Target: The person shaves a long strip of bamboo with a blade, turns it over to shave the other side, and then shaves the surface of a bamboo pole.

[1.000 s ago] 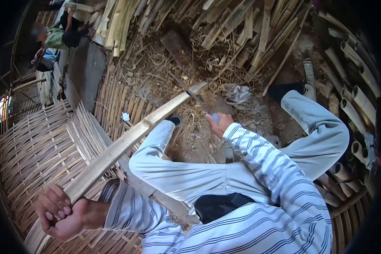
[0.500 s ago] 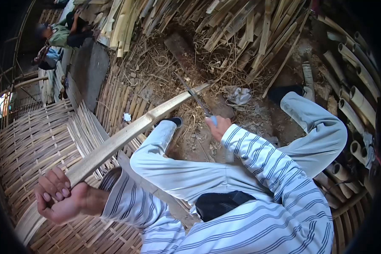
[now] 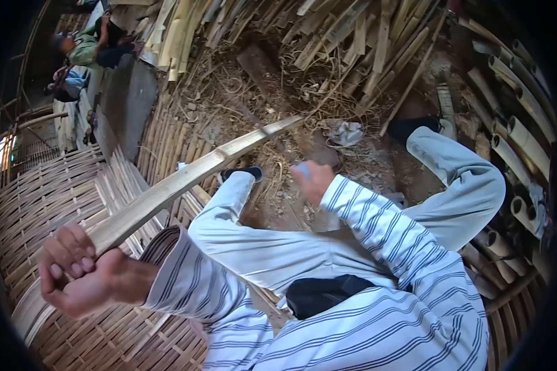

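Observation:
My left hand [image 3: 80, 272] is wrapped round the lower end of a long pale bamboo strip [image 3: 185, 179], which slants up and right across the view. Its far tip lies over the shavings on the ground. My right hand [image 3: 314, 180] is closed on the blue handle [image 3: 302, 169] of a knife. The knife's blade is blurred and appears to cross the strip near its far end.
Split bamboo pieces [image 3: 340, 37] are heaped at the top, and bamboo poles [image 3: 526, 136] are stacked at the right. Woven bamboo matting [image 3: 43, 191] covers the left side. A crumpled white bag [image 3: 346, 133] lies among shavings. Another person [image 3: 86, 49] sits at the upper left.
My left hand has shifted slightly left with the strip's near end. The knife in my right hand has moved slightly left and up, and its blade is now blurred.

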Tool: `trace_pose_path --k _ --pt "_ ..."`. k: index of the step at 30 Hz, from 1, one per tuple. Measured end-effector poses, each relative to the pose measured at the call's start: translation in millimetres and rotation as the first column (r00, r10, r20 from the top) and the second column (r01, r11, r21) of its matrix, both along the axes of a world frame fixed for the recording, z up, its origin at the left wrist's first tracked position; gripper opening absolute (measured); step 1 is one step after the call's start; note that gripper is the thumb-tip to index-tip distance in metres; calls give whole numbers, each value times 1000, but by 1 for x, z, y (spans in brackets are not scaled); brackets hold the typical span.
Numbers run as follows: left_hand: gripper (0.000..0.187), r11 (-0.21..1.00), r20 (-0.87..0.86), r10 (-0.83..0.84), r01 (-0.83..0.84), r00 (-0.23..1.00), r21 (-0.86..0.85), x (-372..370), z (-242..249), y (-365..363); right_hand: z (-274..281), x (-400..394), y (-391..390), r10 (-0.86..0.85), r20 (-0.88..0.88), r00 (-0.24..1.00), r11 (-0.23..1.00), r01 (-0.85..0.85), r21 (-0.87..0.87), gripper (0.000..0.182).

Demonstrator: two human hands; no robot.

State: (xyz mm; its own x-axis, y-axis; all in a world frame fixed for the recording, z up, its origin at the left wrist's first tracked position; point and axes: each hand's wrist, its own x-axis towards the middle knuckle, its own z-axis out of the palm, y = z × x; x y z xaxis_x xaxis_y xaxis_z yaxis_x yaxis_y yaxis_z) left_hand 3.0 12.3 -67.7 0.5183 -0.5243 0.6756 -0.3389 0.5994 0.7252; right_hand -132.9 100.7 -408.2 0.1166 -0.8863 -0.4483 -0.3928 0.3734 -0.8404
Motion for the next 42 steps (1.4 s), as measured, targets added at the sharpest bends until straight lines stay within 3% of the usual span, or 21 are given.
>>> trace_pose_path --k 1,4,5,8,10,12,13,17,20,21,23,25,27,29,31,32,34,38,40,42 --pt "24 999 -13 -34 35 999 12 1 1 -1 11 7 6 -83 75 994 996 85 -25 44" --pt "24 972 -33 -236 235 971 -10 20 2 -1 34 2 7 -10 118 993 991 25 -129 42" --pt "24 967 -20 -255 256 967 0 31 2 0 23 0 6 9 86 996 999 -5 -46 47" --pt "25 985 -36 -173 173 984 -13 37 -2 0 -50 2 7 -88 -87 992 982 101 158 65" --pt "25 988 -56 -152 152 987 -18 41 -3 0 -103 -14 4 -100 -147 984 945 140 294 66" --pt "25 994 -48 -111 111 993 -1 41 -3 -1 -133 -34 15 -104 -297 949 939 193 287 67" --pt "25 992 -54 -127 127 990 -9 48 -3 -5 -137 -42 12 -64 -233 970 926 145 348 67" --pt "25 993 -63 -118 119 991 17 60 -4 -26 -133 -30 12 -107 -198 974 969 147 200 64" --pt "24 993 -56 -54 60 997 102 64 1 -37 -151 -47 14 -52 -184 982 930 115 349 66" --pt "24 993 -55 -60 66 997 103 62 1 -38 -164 -53 21 -118 -197 973 908 186 375 68" --pt "24 992 -41 -59 63 997 105 54 2 -38 -199 -60 27 -78 -228 971 905 165 392 70" --pt "24 994 -28 -58 61 998 90 46 4 -39 -188 -58 19 -5 -206 979 922 84 378 69" --pt "24 997 -28 -30 33 999 75 35 2 -36 -119 -63 -4 67 -115 991 930 -20 368 67" --pt "24 996 -17 -27 29 999 85 31 3 -34 -61 -58 -23 128 -91 988 988 -118 104 56" --pt "24 996 12 -40 39 999 81 29 2 -31 -37 -46 -39 70 -42 997 988 -75 -138 44" --pt "23 996 31 -42 39 999 78 30 2 -29 -33 -37 -42 -46 25 999 966 51 -252 36" --pt "23 996 26 -47 45 999 83 29 2 -24 -8 -32 -45 -68 162 984 945 116 -307 29" --pt "23 994 45 -67 63 997 87 21 4 -15 -14 -27 -33 -139 147 979 972 163 -168 26" --pt "23 994 48 -74 70 996 80 22 3 -16 -65 -19 -17 -186 94 978 982 186 2 28" --pt "23 998 31 -20 18 999 60 19 0 -20 -118 -27 6 -50 -134 990 997 57 55 32"
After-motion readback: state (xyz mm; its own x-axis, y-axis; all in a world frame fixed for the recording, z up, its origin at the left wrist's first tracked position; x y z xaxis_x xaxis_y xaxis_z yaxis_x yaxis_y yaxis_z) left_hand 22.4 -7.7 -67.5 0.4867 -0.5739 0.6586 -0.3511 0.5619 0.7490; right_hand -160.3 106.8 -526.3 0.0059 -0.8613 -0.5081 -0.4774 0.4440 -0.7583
